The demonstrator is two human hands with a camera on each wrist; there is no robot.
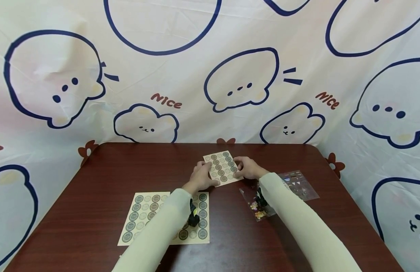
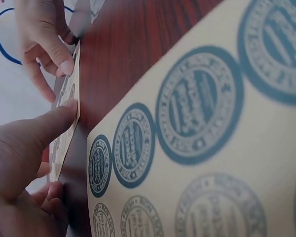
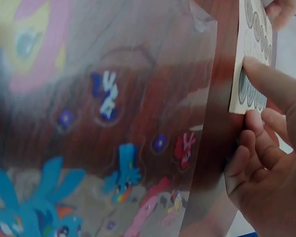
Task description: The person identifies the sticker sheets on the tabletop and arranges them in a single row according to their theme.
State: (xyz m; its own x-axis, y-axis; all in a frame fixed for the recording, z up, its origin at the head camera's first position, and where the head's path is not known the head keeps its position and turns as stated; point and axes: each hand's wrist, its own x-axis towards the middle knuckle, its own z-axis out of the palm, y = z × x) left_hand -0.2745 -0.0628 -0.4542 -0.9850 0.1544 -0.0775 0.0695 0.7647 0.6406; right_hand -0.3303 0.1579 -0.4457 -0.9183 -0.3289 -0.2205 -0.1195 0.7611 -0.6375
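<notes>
A cream sticker sheet point(image 1: 224, 167) with rows of round stamp-like labels is held up toward the back of the table. My left hand point(image 1: 200, 177) pinches its left side, the thumb point(image 2: 59, 121) lying on the printed face and the fingers curled behind. Opposite it, my right hand point(image 1: 248, 168) grips the right edge, thumb point(image 3: 271, 81) over the face and the other fingers folded underneath. Under my left forearm lie larger cream sheets point(image 1: 138, 217) of similar round stickers, partly covered by the sleeve.
Clear plastic sticker sheets point(image 1: 303, 187) lie below my right forearm; colourful cartoon ponies point(image 3: 123, 173) show on one in the right wrist view. The dark reddish wooden table point(image 1: 94, 204) meets a printed cloth backdrop point(image 1: 193, 75) along its far edge.
</notes>
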